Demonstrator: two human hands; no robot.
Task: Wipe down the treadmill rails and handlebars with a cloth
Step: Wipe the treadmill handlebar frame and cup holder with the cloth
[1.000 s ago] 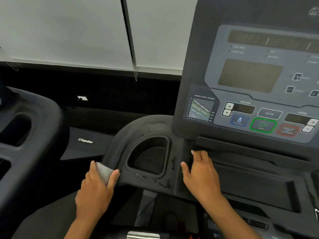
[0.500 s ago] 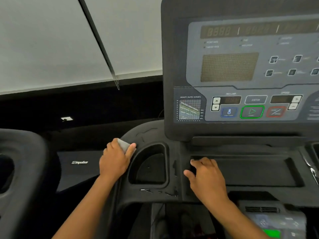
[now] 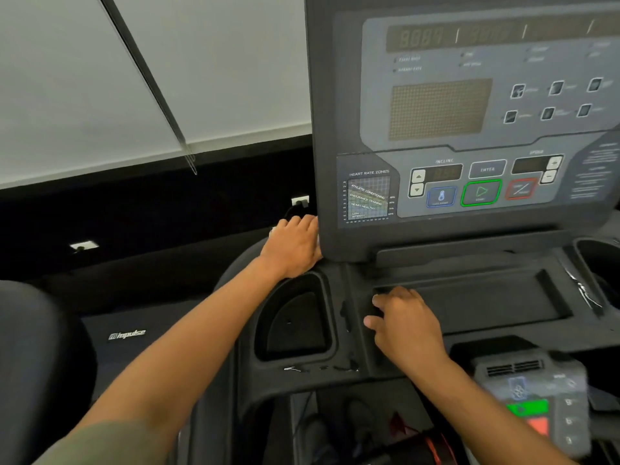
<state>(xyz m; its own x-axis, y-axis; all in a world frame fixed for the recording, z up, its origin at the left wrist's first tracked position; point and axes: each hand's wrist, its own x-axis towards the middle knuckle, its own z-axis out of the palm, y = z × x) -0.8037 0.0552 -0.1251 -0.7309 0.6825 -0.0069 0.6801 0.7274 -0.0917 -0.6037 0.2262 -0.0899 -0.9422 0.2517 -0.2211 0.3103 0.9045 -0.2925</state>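
Observation:
My left hand (image 3: 293, 248) presses down on the dark curved top of the treadmill console's left side, right against the lower left corner of the display panel (image 3: 469, 122). The grey cloth (image 3: 273, 230) is almost fully hidden under that hand; only a pale sliver shows at the fingertips. My right hand (image 3: 407, 325) rests flat, fingers apart, on the front left edge of the black console tray (image 3: 486, 297). It holds nothing.
A deep cup holder (image 3: 295, 323) sits between my hands, another (image 3: 600, 260) at the far right. A small control pad with green and red buttons (image 3: 533, 401) lies below the tray. A neighbouring treadmill's dark console (image 3: 30, 357) stands at left, window blinds beyond.
My left hand has slid the cloth forward along the console's left rim, from beside the cup holder up to the display panel's corner. My right hand has stayed on the tray edge.

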